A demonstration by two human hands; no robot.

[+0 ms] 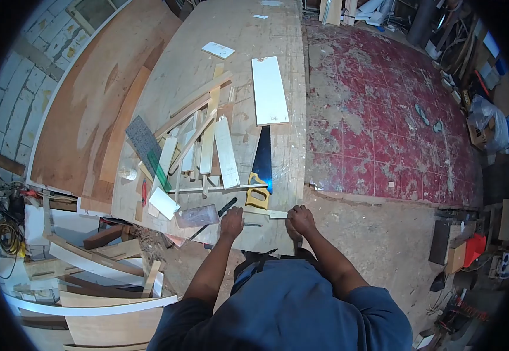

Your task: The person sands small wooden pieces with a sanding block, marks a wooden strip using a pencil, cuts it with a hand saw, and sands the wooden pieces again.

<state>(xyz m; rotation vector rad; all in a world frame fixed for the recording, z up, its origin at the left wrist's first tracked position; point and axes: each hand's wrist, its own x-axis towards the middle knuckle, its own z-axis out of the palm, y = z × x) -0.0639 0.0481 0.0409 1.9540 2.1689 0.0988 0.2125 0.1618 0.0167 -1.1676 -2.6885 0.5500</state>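
Observation:
Near the front edge of the workbench, my left hand point(232, 223) is closed at the left end of a short thin wooden strip point(276, 214). My right hand point(302, 220) has its fingers closed on the strip's right end. Just beyond the strip lies a handsaw point(258, 198) with a yellow handle, its dark blade pointing away toward a white board point(270, 90). A small dark stick point(252, 224) rests between my hands. Left of my left hand is a long thin tool with a black handle point(228, 205), beside a brownish flat rectangular piece point(197, 216).
Several wood offcuts point(226, 152) are heaped on the workbench point(178, 52). A grey sheet point(142, 137), a green strip point(157, 171) and a small jar point(128, 173) lie leftward. Scrap wood point(102, 298) piles up at lower left. Red tiled floor point(377, 117) extends at right.

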